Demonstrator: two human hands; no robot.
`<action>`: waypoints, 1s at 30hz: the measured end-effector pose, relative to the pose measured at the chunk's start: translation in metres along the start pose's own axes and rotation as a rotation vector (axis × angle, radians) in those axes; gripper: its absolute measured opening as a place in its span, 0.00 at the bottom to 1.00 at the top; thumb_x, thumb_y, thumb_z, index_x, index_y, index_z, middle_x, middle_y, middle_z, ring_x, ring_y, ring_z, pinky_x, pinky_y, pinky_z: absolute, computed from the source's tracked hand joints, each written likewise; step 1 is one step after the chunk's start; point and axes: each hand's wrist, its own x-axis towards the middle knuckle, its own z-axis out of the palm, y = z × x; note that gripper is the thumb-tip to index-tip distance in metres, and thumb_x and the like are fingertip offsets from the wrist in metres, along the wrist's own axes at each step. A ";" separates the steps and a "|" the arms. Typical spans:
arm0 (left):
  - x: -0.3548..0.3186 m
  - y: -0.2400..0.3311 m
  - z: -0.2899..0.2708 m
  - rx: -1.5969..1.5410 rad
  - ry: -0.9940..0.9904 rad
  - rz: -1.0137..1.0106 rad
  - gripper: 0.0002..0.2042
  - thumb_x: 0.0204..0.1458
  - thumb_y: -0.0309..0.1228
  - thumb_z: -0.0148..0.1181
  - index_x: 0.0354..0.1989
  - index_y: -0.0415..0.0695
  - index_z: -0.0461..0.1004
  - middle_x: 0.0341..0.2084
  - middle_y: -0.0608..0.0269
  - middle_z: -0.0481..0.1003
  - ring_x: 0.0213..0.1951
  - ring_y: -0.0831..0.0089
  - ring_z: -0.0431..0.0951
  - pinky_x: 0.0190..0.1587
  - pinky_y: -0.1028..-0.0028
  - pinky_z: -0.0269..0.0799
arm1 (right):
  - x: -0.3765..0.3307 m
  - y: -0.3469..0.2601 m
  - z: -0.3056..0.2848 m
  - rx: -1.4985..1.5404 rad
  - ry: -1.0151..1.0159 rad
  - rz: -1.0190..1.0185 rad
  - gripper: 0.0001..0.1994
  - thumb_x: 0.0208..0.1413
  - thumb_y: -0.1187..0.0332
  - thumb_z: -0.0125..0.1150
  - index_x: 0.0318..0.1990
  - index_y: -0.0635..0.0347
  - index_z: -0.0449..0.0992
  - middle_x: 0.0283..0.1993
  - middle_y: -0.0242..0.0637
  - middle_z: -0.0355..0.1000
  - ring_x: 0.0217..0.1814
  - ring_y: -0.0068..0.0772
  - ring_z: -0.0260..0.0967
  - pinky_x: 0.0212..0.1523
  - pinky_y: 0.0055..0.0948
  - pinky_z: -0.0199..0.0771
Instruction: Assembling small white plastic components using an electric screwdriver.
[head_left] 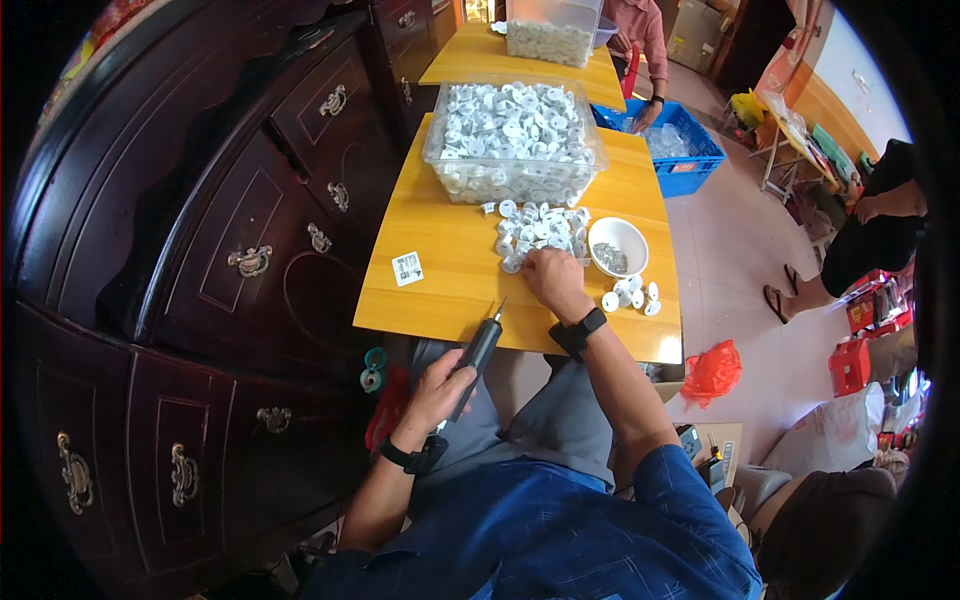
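My left hand (440, 388) is wrapped round a black electric screwdriver (478, 352), held slantwise over my lap with its bit pointing up at the table's front edge. My right hand (556, 278) rests at the near side of a loose pile of small white plastic parts (540, 228). Its fingers are curled together at the pile, and what they hold is hidden. To the right of that hand stands a white bowl (628, 236) with small metal screws (610, 258) in it. Several round white pieces (628, 292) lie just in front of the bowl.
A clear plastic bin (515, 180) heaped with white parts stands behind the pile. A printed white card (408, 268) lies on the yellow table (440, 305) at left. Dark drawers (215, 260) flank the left side. Beyond, another person's hand (648, 115) reaches over a blue crate (692, 180).
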 end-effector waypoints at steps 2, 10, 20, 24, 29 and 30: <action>0.001 0.001 0.001 -0.010 0.003 0.012 0.14 0.58 0.33 0.52 0.50 0.38 0.71 0.25 0.64 0.72 0.25 0.78 0.75 0.24 0.76 0.74 | 0.004 0.003 0.006 -0.085 -0.038 0.011 0.09 0.53 0.65 0.57 0.32 0.59 0.80 0.33 0.49 0.77 0.34 0.50 0.77 0.36 0.44 0.77; -0.004 -0.005 0.002 -0.033 -0.029 0.013 0.16 0.59 0.33 0.53 0.53 0.39 0.70 0.25 0.65 0.73 0.25 0.79 0.75 0.25 0.77 0.73 | -0.018 0.007 -0.006 0.352 0.002 0.076 0.08 0.54 0.68 0.57 0.36 0.63 0.76 0.30 0.50 0.76 0.32 0.46 0.76 0.34 0.40 0.76; -0.001 -0.009 0.014 -0.004 -0.106 0.068 0.17 0.61 0.32 0.51 0.57 0.38 0.67 0.25 0.66 0.72 0.23 0.81 0.73 0.26 0.79 0.72 | -0.069 0.005 -0.022 1.477 -0.141 0.413 0.02 0.61 0.74 0.57 0.39 0.61 0.75 0.34 0.29 0.74 0.32 0.18 0.71 0.33 0.18 0.73; -0.002 -0.001 0.021 -0.003 -0.117 0.093 0.18 0.61 0.32 0.51 0.57 0.38 0.67 0.25 0.65 0.73 0.24 0.80 0.74 0.26 0.80 0.72 | -0.074 0.009 -0.017 1.637 -0.165 0.418 0.03 0.61 0.73 0.58 0.41 0.60 0.74 0.35 0.30 0.74 0.32 0.19 0.70 0.34 0.18 0.72; -0.002 -0.004 0.021 -0.007 -0.119 0.087 0.18 0.61 0.31 0.51 0.58 0.38 0.66 0.26 0.65 0.73 0.24 0.80 0.74 0.27 0.79 0.73 | -0.073 0.008 -0.012 1.771 -0.210 0.410 0.02 0.60 0.75 0.59 0.40 0.60 0.74 0.34 0.30 0.73 0.33 0.21 0.72 0.34 0.19 0.74; -0.002 -0.005 0.021 -0.009 -0.113 0.087 0.18 0.61 0.31 0.51 0.58 0.38 0.66 0.26 0.65 0.72 0.24 0.80 0.74 0.27 0.79 0.73 | -0.073 0.007 -0.012 1.773 -0.210 0.410 0.02 0.60 0.75 0.59 0.40 0.60 0.74 0.34 0.30 0.73 0.33 0.21 0.72 0.34 0.19 0.74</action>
